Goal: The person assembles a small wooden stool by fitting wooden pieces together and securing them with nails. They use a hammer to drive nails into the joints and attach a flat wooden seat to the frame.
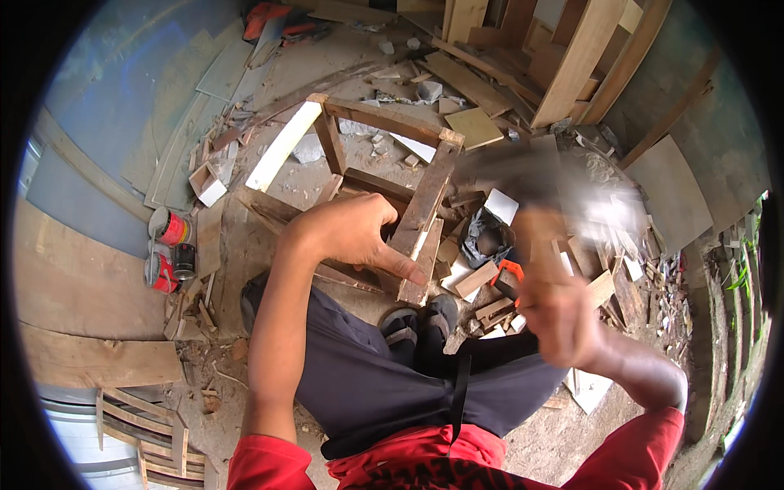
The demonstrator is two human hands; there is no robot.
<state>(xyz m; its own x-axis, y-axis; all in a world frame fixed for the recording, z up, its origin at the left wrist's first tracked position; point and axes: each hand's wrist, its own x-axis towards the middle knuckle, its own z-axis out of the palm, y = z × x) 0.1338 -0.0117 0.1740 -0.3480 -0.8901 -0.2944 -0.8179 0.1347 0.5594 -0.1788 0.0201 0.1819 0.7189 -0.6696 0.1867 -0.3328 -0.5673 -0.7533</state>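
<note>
A rough wooden frame (426, 196), like a stool or small table base, stands tilted in front of my knees. My left hand (353, 233) is closed round its near right rail, the thumb lying along the wood close to the rail's lower end. To the right of the frame, my right hand (560, 317) is raised and wrapped round the wooden handle of a hammer (539, 233). The hammer's grey head is smeared by motion, so its exact shape is hard to make out. Pale wood shows on the frame's far left rail.
Red and dark paint cans (169, 226) stand at the left. Wood offcuts (478, 279), a black plastic bag (485, 237) and an orange-handled tool (510, 272) lie right of the frame. Long boards (580, 65) lean at the back right; planks (98, 359) lie at the lower left.
</note>
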